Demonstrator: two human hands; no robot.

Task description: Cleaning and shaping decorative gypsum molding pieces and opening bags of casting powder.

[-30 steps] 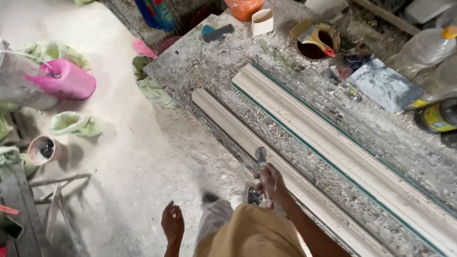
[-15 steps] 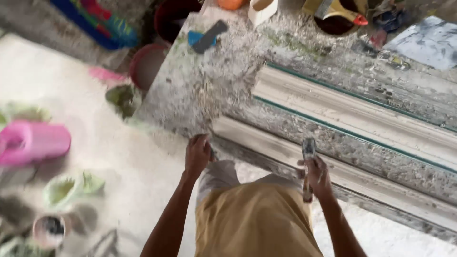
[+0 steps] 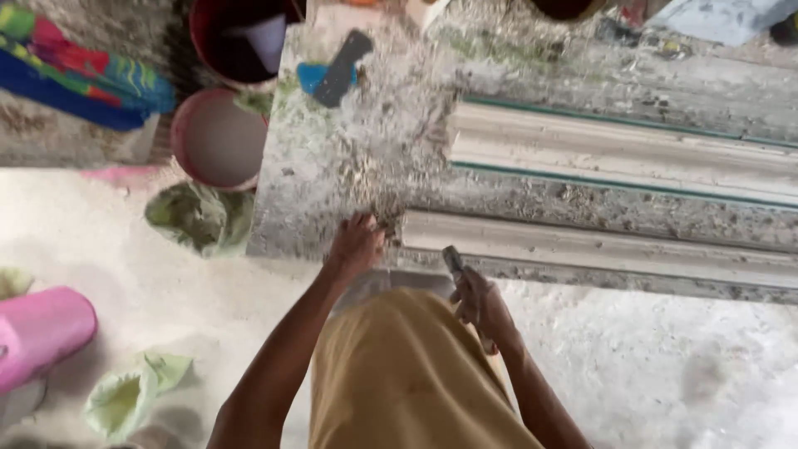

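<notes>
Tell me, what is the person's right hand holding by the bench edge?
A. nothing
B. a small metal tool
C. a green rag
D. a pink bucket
B: the right hand grips a small metal tool, its blade pointing up toward the near white moulding, while the left hand rests on the bench.

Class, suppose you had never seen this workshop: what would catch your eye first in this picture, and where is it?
First, the two long white moulded strips lying side by side on the speckled grey worktable, running off to the right. Next, the person's left hand at the end of the nearer strip, while the right hand grips a small metal tool at the table's edge. Off to the left, a red bucket and a bright pink container stand out on the pale floor.
</notes>
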